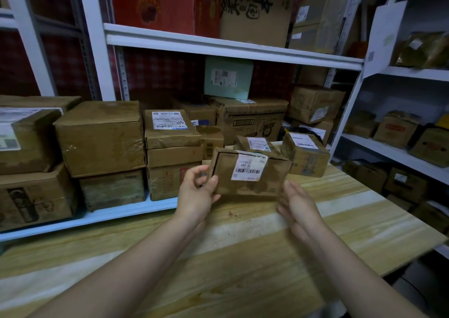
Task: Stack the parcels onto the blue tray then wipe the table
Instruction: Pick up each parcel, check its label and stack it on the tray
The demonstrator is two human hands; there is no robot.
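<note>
A flat brown cardboard parcel [250, 172] with a white barcode label is held tilted above the wooden table [218, 257]. My left hand [198, 191] grips its left edge, thumb on the front face. My right hand [298, 206] is at its lower right corner with fingers fairly straight; the contact is blurred. Two more small labelled parcels [306, 153] [255, 145] stand on the far part of the table behind it. No blue tray is in view.
White metal shelving [218, 43] runs behind and to the right of the table, packed with cardboard boxes [99, 135]. A stack of boxes [172, 152] stands just left of the held parcel. The table's right edge [413, 249] drops off toward lower shelves.
</note>
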